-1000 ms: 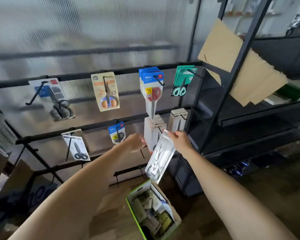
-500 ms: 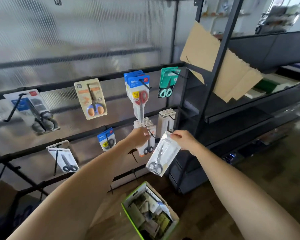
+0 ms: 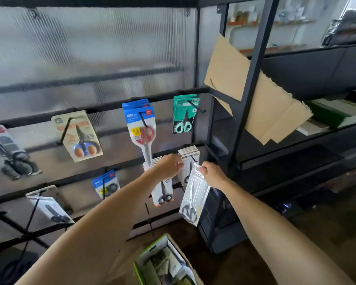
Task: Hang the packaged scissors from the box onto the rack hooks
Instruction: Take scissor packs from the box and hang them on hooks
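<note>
The right hand [image 3: 211, 173] pinches the top of a clear pack [image 3: 194, 199] of scissors, which hangs down tilted, its dark handles at the low end. The pack's top sits just beside a hook [image 3: 194, 158] on the rack's [image 3: 111, 168] middle rail, near the right end, where a stack of white packs [image 3: 188, 159] already hangs. Whether the held pack's top is on the hook or only next to it cannot be told.

The left hand [image 3: 170, 165] reaches to the rack just left of that stack, fingers curled against the tops of another row of white packs [image 3: 161, 192]; it seems to hold them, though the grip is partly hidden by the hand itself.

On the upper rail hang a red-handled pair in blue card [image 3: 141, 128], a mint-green pair [image 3: 184, 114] to its right, and an orange-and-blue pair [image 3: 79, 136] to its left. Far left is a blurred pack with dark handles [image 3: 8, 153]. On the middle rail, left of the hands, hangs a small blue pack [image 3: 106, 185], and lower left a white pack [image 3: 49, 208] tilts on its hook.

Near, on the floor below the hands, stands the green-edged box [image 3: 150, 256], open, with more packs jumbled inside. To the right is a black shelf unit [image 3: 253, 83] with brown cardboard sheets [image 3: 261, 93] leaning through its frame. Ribbed translucent panel [image 3: 90, 48] backs the rack.
</note>
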A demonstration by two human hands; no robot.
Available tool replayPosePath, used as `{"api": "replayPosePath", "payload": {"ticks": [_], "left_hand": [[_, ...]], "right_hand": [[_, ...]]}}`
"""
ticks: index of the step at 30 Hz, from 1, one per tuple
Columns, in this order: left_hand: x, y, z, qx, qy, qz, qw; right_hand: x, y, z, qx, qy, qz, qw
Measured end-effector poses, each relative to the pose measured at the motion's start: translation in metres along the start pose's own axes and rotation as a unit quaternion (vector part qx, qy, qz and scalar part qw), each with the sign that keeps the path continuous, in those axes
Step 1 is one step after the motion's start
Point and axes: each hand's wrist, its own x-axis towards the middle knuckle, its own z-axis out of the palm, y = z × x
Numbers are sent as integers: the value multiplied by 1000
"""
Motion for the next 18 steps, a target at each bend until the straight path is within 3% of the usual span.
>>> {"api": "replayPosePath", "payload": {"ticks": [6,13,18], "left_hand": [[32,5,12,0,9,-41,999],[51,6,25,28,21,-77,996],[58,8,33,15,40,-98,994]], "right_hand": [[45,20,-4,-27,-64,-33,997],[83,33,-3,-52,-40,-130,989],[103,40,1,-75,-40,-151,985]]}}
